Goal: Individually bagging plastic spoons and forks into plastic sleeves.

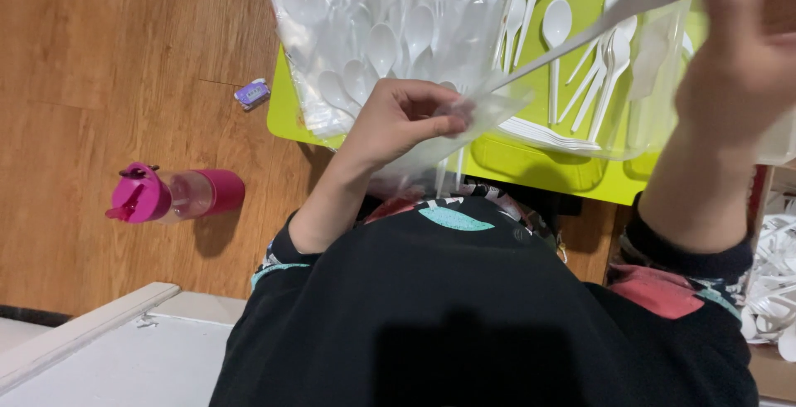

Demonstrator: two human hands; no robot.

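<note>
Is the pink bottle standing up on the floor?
No, the pink bottle lies on its side on the wooden floor, left of the person's left hand, its lid pointing left.

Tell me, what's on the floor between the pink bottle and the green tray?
In the head view, a small purple and white packet lies on the wooden floor, between the pink bottle and the green tray, close to the tray's corner.
</note>
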